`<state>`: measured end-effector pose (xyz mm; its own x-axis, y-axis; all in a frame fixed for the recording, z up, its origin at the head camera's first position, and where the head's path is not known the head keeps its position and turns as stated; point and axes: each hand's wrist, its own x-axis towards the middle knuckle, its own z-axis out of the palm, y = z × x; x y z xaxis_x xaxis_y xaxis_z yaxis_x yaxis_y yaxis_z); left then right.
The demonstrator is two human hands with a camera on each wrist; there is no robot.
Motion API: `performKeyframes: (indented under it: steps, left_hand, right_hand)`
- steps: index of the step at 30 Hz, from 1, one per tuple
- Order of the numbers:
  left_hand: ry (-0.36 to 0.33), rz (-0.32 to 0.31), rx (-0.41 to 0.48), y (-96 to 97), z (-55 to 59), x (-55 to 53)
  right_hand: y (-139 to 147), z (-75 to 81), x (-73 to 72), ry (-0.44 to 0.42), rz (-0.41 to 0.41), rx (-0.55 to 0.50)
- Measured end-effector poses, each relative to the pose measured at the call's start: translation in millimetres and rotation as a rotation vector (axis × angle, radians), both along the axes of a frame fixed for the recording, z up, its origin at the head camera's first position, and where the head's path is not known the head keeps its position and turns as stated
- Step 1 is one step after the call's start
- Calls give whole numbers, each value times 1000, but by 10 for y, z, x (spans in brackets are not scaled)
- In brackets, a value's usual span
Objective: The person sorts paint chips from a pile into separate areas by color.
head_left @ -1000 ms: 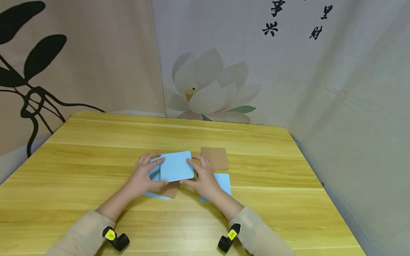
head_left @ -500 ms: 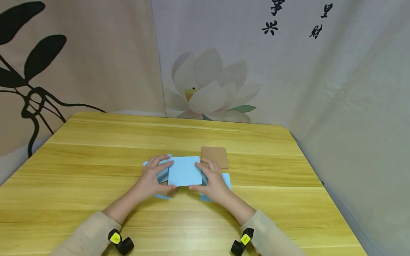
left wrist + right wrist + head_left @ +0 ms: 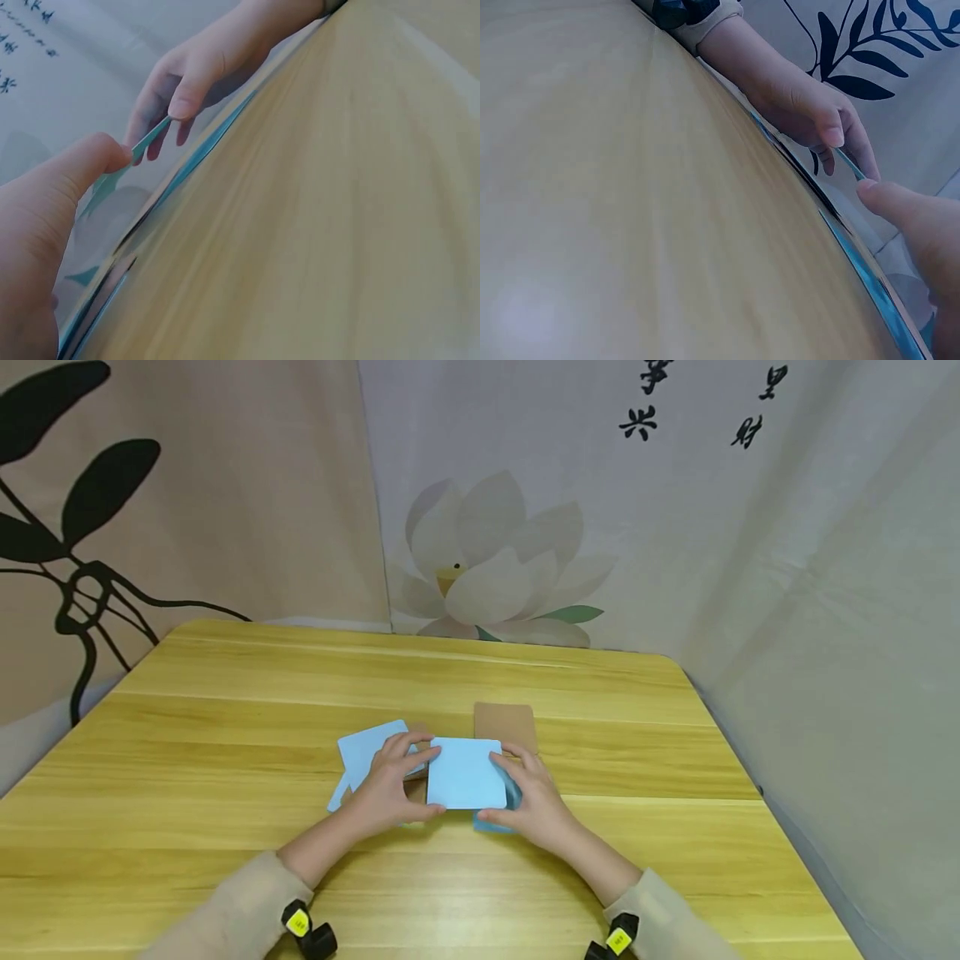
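Note:
A light blue rounded-corner card (image 3: 467,774) is held level above the table between both hands. My left hand (image 3: 385,789) pinches its left edge, thumb at the near corner and fingers at the far one. On the opposite edge, my right hand (image 3: 538,802) grips it the same way. Both wrist views show this card nearly edge-on, raised off the table. Beneath my right hand lies another blue card (image 3: 492,823), mostly covered by the held card and the hand. Left of the held card, a loose pile has a tilted blue card (image 3: 369,752) on top, with brown showing underneath.
A brown card (image 3: 505,724) lies behind the held card, toward the right. The wooden table (image 3: 247,760) extends around the cards to a printed cloth backdrop (image 3: 498,560) behind it. Black wrist cameras sit on both sleeves.
Both hands have carried the blue card rightward and slightly nearer, from over the left pile to in front of the brown card. The left pile is more exposed.

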<state>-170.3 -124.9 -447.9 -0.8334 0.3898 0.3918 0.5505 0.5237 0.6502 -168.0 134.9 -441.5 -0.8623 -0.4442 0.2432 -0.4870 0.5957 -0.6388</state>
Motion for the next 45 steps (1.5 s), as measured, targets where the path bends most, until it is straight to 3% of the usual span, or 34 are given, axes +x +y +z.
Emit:
performKeyframes:
  steps: [7,14,22,35,45]
  left_hand:
    - [-20,-8,-31,224,-21,-22]
    - [13,-27,-93,404,-14,2]
    - [-25,-23,-193,555,-22,9]
    - [-54,-31,-316,626,-61,11]
    - [-62,-35,-321,618,-28,25]
  right_hand:
    - [214,-8,55,-34,-25,-9]
    - [386,-33,112,-19,-43,29]
    - [530,-43,138,-36,-42,66]
    - [605,-89,129,-79,-35,119]
    - [612,-88,124,-64,0,150]
